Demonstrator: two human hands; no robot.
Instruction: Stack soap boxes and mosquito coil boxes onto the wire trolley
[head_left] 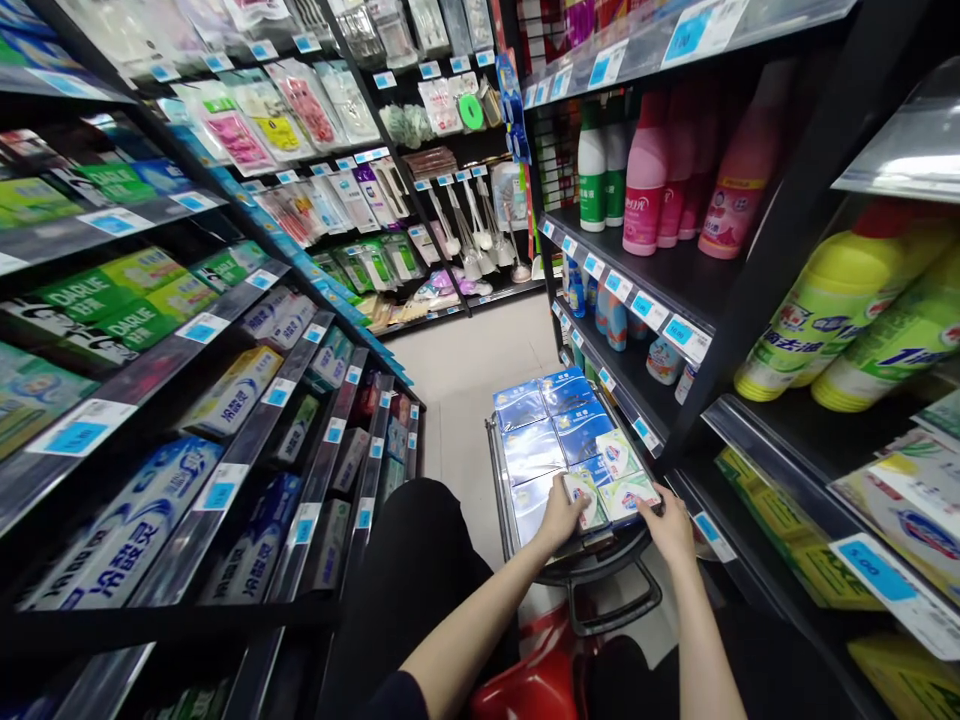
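Observation:
My left hand (562, 517) is closed on a small white-and-green soap box (589, 497), its thumb on the top face. My right hand (671, 527) grips the right end of another soap box (628, 496), thumb on top and fingers around the side. A third soap box (615, 453) lies just beyond them. All three rest on shiny blue packages (577, 432) that fill a black basket (504, 515) in front of me. The undersides of the boxes in my hands are hidden.
Toothpaste boxes fill the left shelf (225, 330). Pink bottles (645, 175) and yellow bottles (825, 290) stand on the right shelves. A black handle (615, 620) hangs at the basket's near side, above a red object (529, 690). Brushes (476, 235) hang at the aisle's far end.

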